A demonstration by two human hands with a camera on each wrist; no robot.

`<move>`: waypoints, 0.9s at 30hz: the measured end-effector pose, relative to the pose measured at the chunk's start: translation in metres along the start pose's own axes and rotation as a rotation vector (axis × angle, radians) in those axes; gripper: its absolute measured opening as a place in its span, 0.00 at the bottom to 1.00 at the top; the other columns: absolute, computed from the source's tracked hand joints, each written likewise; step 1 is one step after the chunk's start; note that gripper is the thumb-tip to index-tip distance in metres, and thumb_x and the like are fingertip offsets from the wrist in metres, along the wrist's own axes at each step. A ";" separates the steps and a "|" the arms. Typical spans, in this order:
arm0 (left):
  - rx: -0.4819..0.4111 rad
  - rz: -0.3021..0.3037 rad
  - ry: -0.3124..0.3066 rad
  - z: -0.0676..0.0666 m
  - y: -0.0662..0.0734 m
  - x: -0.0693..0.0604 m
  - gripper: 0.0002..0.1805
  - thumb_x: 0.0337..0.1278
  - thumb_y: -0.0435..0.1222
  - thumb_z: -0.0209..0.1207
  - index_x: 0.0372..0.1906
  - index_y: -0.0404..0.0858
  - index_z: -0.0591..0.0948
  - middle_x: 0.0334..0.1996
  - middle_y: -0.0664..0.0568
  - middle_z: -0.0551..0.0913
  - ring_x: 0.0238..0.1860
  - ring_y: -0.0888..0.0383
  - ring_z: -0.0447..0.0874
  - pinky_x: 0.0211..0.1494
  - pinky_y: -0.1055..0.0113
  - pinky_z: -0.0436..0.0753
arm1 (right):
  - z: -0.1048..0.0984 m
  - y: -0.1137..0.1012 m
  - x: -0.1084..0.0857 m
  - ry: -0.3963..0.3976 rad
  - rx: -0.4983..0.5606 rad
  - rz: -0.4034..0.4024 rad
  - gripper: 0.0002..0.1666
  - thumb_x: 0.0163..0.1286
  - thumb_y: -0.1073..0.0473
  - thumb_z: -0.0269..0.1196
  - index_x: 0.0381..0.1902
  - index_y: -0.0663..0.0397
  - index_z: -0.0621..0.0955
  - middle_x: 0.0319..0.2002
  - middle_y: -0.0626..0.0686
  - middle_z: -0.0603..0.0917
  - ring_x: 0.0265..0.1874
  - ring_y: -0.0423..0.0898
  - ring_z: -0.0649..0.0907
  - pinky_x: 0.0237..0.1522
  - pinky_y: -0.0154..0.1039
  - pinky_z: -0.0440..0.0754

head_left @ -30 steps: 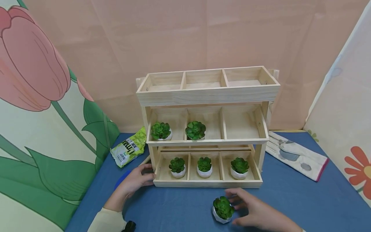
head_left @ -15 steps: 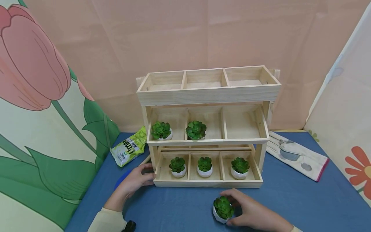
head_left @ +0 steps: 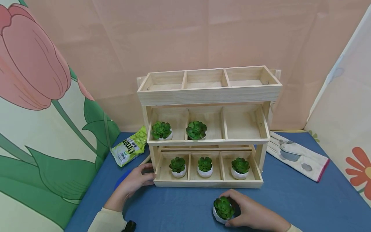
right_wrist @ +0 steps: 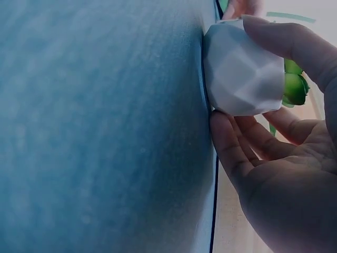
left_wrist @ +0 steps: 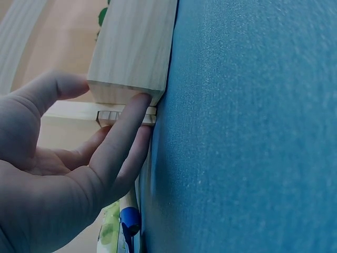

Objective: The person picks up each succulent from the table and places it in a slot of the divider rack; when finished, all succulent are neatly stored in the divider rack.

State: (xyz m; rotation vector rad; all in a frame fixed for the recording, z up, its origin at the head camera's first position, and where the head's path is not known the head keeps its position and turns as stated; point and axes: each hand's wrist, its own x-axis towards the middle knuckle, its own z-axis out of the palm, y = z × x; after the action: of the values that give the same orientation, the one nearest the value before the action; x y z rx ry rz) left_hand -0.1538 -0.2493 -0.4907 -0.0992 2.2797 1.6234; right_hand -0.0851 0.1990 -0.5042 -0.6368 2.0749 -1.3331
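A small succulent with a white faceted pot [right_wrist: 245, 68] stands on the blue cloth, upright. My right hand [head_left: 249, 207] holds that pot, thumb on one side and fingers on the other. At the wooden three-tier shelf [head_left: 208, 95], my left hand [head_left: 139, 180] rests its fingertips on the left end of the lowest tray [left_wrist: 131, 52]; thumb and index finger touch that end. The lowest tray bears succulents in its left [head_left: 177, 165], middle [head_left: 204, 164] and right [head_left: 240, 165] compartments. Two more sit in the second tier, left [head_left: 161, 130] and middle [head_left: 196, 130].
A green-and-white packet [head_left: 129, 147] lies left of the shelf. Behind my left hand is a blue object [head_left: 121, 178], mostly hidden in the head view. A white glove with a pink cuff [head_left: 298, 157] lies to the right. Printed cloth walls enclose the table.
My right hand has moved left onto the pot and its fingers have closed around it. The pot stays in place, and my left hand has not moved.
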 end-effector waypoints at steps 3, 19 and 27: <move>-0.003 -0.007 0.004 0.000 0.000 0.000 0.41 0.68 0.36 0.66 0.79 0.25 0.62 0.74 0.27 0.68 0.65 0.38 0.85 0.60 0.50 0.92 | 0.000 -0.001 0.000 -0.001 -0.009 -0.006 0.37 0.66 0.53 0.78 0.69 0.42 0.74 0.63 0.55 0.78 0.52 0.34 0.81 0.48 0.30 0.81; 0.001 -0.016 0.009 0.000 0.000 0.001 0.41 0.69 0.37 0.66 0.79 0.26 0.62 0.73 0.27 0.69 0.64 0.38 0.85 0.60 0.50 0.92 | -0.002 -0.008 -0.001 0.014 -0.021 -0.046 0.35 0.66 0.51 0.77 0.67 0.41 0.75 0.62 0.55 0.77 0.51 0.35 0.81 0.48 0.29 0.82; 0.000 -0.019 0.007 0.000 0.001 0.001 0.41 0.68 0.37 0.66 0.79 0.26 0.63 0.73 0.28 0.69 0.64 0.39 0.85 0.59 0.50 0.93 | -0.004 -0.012 0.000 0.008 -0.006 -0.113 0.34 0.69 0.52 0.76 0.69 0.41 0.74 0.64 0.58 0.76 0.53 0.37 0.81 0.52 0.30 0.83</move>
State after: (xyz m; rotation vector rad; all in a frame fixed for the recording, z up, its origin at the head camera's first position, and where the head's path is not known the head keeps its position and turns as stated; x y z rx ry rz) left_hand -0.1546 -0.2490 -0.4903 -0.1268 2.2770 1.6167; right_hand -0.0868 0.1973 -0.4913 -0.7628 2.0765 -1.3940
